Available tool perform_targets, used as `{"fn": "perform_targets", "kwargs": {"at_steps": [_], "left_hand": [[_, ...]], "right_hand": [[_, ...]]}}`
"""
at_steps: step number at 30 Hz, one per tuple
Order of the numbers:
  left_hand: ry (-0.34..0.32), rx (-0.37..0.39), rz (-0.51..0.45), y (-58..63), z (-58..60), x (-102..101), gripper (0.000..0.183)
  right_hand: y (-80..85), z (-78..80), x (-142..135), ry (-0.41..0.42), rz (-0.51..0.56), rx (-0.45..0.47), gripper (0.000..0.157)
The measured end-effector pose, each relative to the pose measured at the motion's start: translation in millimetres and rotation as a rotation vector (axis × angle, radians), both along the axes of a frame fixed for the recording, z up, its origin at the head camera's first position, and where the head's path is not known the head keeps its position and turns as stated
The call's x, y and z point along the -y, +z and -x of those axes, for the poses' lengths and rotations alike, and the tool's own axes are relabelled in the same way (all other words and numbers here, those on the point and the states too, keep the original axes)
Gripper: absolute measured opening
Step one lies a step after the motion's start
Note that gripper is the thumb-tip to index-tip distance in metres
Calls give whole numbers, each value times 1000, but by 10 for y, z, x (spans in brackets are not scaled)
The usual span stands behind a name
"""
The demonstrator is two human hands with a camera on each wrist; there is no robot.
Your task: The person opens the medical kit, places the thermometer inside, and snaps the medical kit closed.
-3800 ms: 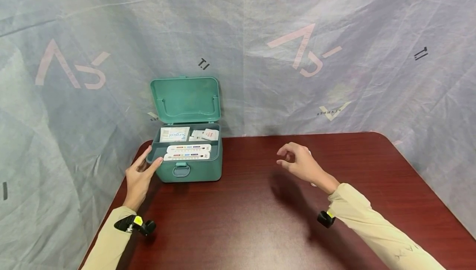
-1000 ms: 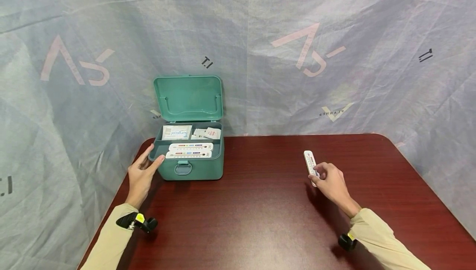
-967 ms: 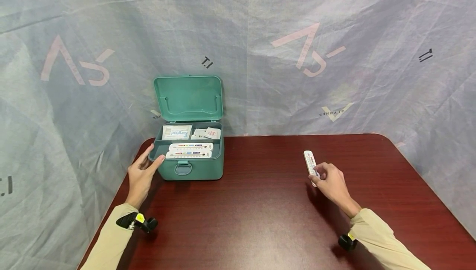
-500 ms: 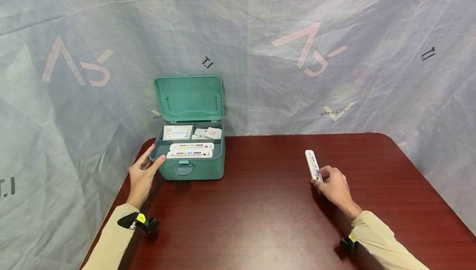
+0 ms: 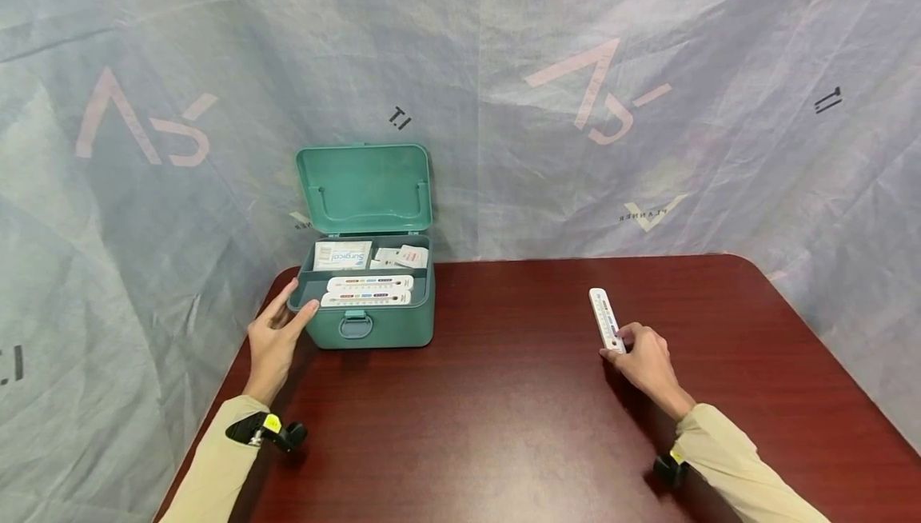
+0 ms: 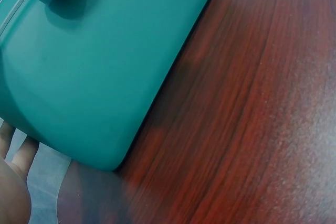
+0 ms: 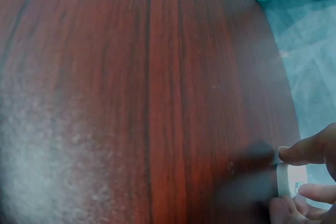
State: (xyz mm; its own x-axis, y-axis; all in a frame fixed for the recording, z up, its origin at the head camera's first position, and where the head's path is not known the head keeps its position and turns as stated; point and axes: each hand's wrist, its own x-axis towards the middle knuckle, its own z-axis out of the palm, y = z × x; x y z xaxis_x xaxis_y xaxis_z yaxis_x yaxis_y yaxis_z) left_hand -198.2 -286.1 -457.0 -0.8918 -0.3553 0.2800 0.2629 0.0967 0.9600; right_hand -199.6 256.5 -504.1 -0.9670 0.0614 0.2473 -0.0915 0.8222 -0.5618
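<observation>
A white room thermometer [image 5: 606,319] with a printed scale is at the right of the table. My right hand [image 5: 647,357] pinches its near end between thumb and fingers; whether it rests flat or is slightly lifted I cannot tell. In the right wrist view the thermometer [image 7: 286,181] shows at the lower right between the fingertips. My left hand [image 5: 275,339] touches the front left corner of a green first-aid box [image 5: 392,328], its fingers spread along the side and the thumb at the front rim. Two more thermometers [image 5: 365,298] lie side by side in the box's front compartment.
The box lid [image 5: 367,187] stands open against the grey sheet [image 5: 489,107] behind. A packet marked Surgical [image 5: 341,255] and small white packets [image 5: 410,257] fill the rear compartments. The dark red table [image 5: 468,419] has rounded back corners.
Earlier my right hand hovered with bent fingers, partly covering the thermometer; it has since come down to the right and taken hold of the near end. My left hand stays at the box corner.
</observation>
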Motion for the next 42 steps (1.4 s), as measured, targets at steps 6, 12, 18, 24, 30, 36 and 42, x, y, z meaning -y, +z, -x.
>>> {"fn": "perform_targets", "kwargs": {"at_steps": [6,12,18,24,30,36,42], "left_hand": [[5,7,3,9,-15,15,60],[0,5,-12,-3,-6,3,60],[0,-2,-20,-22,-15,-14,59],[-22,-22,-23,-30,-12,-2,59],[-42,-14,-23,-10,28,11,60],[-20,-6,-29,-13,38,16,60],[-19,-7,-38,-38,20,22,61]], "right_hand": [[6,23,31,-4,0,17,43],[33,35,26,-34,-4,36,40],[60,44,24,-44,-9,78,38],[78,45,36,-32,-15,71,35],[108,54,24,-25,-14,48,32],[169,82,35,-5,1,33,32],[222,73,92,23,0,-2,33]]}}
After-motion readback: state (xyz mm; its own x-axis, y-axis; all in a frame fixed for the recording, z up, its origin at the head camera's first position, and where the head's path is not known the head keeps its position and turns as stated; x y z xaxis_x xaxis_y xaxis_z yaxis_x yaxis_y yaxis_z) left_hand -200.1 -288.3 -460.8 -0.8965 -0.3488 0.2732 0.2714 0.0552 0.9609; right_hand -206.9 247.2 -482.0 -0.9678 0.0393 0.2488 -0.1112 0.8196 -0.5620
